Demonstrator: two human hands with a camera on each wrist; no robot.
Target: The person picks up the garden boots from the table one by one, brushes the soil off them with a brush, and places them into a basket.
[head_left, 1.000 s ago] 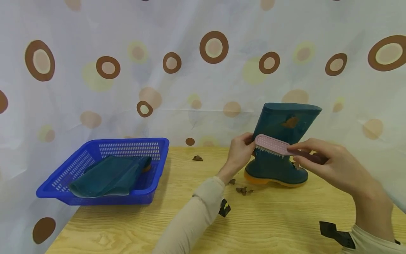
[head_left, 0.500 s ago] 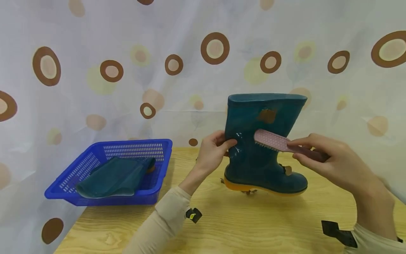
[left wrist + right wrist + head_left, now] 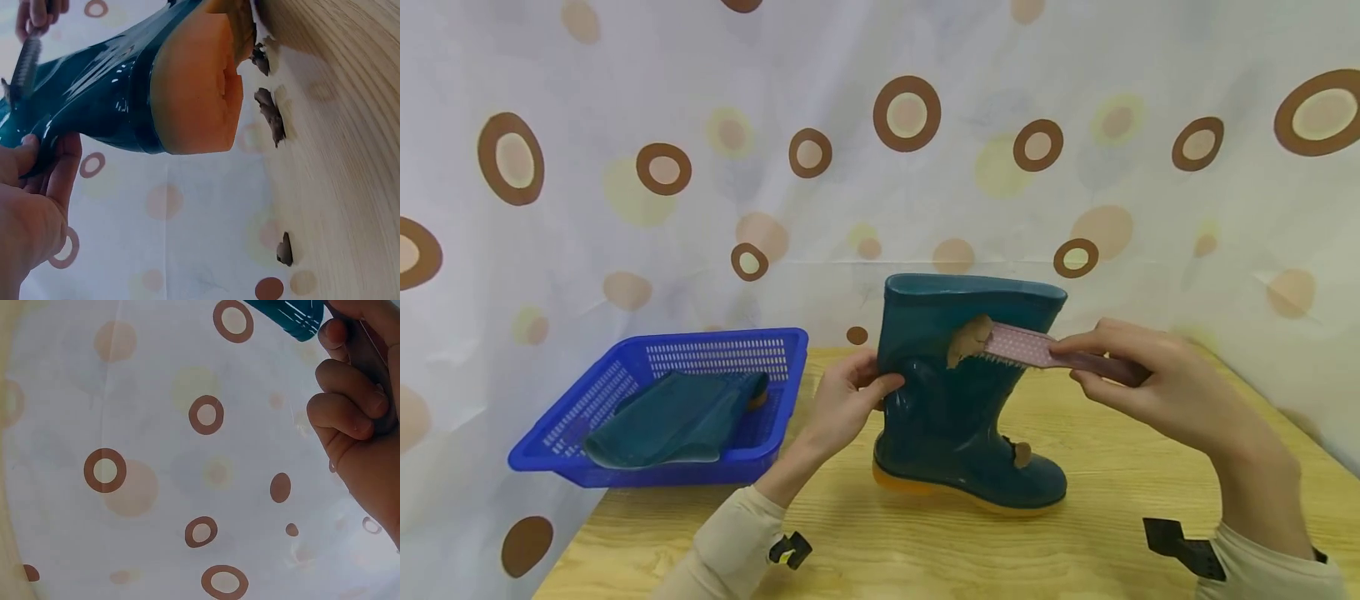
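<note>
A dark green rubber boot (image 3: 936,425) with an orange sole is upright in the head view, toe to the right. My left hand (image 3: 842,400) grips the back of its shaft between thumb and fingers. In the left wrist view the heel (image 3: 194,87) hangs apart from the tabletop. My right hand (image 3: 1157,383) pinches the handle of a pink brush (image 3: 1018,344). The brush lies against the shaft, bristles down, its tip behind a brown mud flake (image 3: 970,337). Another brown lump (image 3: 1021,454) clings to the instep.
A blue plastic basket (image 3: 786,392) stands at the left with another green boot (image 3: 673,417) lying in it. Several brown mud bits (image 3: 270,115) lie on the wooden table (image 3: 1120,467). A patterned curtain (image 3: 850,208) hangs behind.
The left hand has drawn the boot leftward, up, then down and nearer. The brush has followed slightly left, and the mud patch on the shaft now sticks out at its tip.
</note>
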